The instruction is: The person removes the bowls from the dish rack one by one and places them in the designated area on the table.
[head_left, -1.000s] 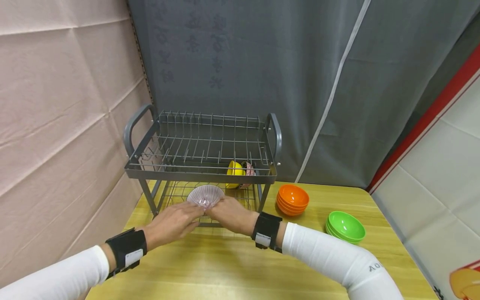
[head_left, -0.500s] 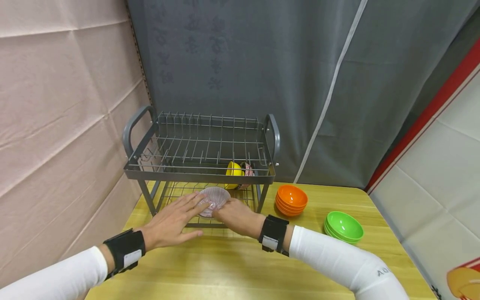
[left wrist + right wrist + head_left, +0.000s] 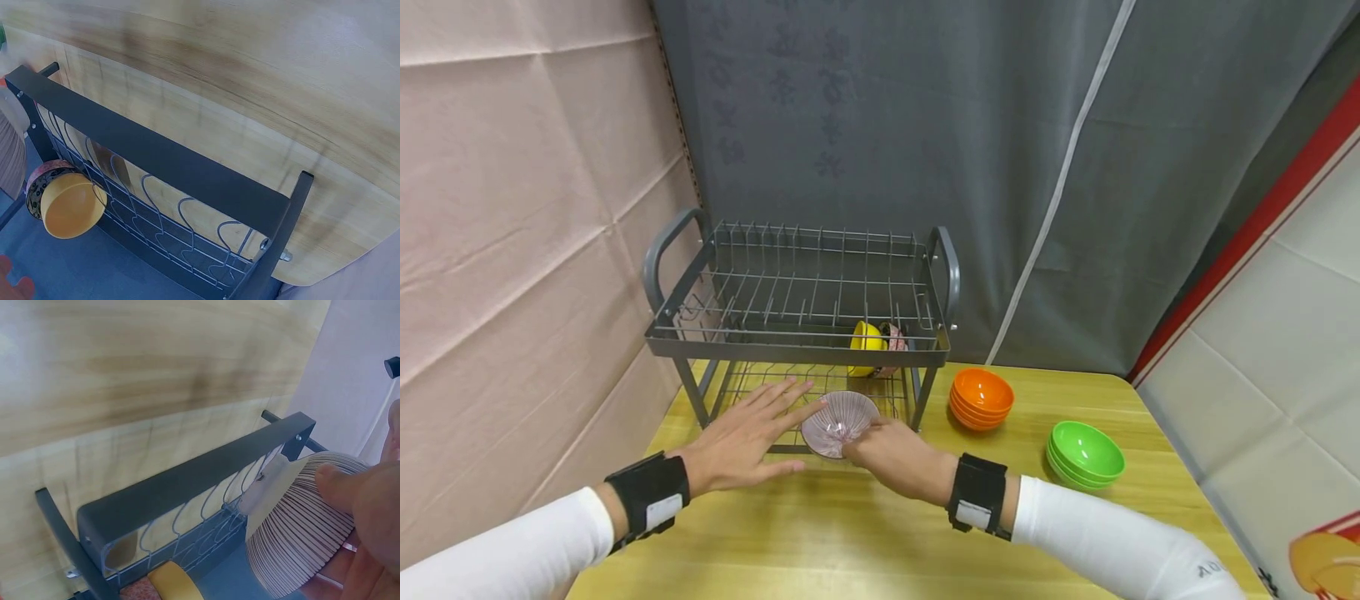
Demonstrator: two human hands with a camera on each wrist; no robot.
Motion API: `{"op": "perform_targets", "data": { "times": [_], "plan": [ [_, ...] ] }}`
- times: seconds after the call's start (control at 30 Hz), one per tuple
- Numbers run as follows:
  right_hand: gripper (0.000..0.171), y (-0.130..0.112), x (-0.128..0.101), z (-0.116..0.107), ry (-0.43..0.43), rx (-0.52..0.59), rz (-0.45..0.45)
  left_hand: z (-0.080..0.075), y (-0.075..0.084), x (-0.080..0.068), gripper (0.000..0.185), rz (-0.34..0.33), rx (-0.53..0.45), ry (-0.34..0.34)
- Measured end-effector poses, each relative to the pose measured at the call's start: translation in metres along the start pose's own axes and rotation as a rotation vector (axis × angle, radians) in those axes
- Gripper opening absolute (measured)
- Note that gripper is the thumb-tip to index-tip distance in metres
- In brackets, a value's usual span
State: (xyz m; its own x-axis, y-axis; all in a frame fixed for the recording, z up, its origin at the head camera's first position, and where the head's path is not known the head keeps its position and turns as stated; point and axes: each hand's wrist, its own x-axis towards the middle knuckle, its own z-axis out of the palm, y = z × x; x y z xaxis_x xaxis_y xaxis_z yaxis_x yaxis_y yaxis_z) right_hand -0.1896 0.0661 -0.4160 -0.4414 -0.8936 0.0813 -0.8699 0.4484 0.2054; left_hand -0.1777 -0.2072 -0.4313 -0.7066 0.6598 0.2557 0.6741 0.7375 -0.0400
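Staged kitchen setup, dish rack (image 3: 801, 321), bowl stacks (image 3: 983, 398), curtain backdrop (image 3: 925, 125)

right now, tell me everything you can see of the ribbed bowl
The ribbed bowl is small, pale pinkish, with fine radial lines inside and out, likely ceramic. It is tilted, its opening facing the camera, at the front edge of the rack's lower tier. The right hand grips its lower rim; the left hand lies flat beside it, fingertips near its edge.

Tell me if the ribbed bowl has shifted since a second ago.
Yes. The ribbed bowl moved right and toward the person, off the dish rack's middle.
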Motion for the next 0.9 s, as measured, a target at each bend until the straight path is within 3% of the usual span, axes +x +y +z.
{"op": "perform_targets", "data": {
  "times": [0.37, 0.9],
  "plan": [
    [0.009, -0.003, -0.026, 0.003, 0.019, -0.039, 0.002, 0.004, 0.004, 0.003, 0.084, 0.025, -0.013, -0.009],
    [0.014, 0.002, -0.073, 0.003, 0.135, -0.054, -0.004, 0.011, 0.014, 0.008, 0.084, 0.040, 0.001, -0.002]
  ]
}}
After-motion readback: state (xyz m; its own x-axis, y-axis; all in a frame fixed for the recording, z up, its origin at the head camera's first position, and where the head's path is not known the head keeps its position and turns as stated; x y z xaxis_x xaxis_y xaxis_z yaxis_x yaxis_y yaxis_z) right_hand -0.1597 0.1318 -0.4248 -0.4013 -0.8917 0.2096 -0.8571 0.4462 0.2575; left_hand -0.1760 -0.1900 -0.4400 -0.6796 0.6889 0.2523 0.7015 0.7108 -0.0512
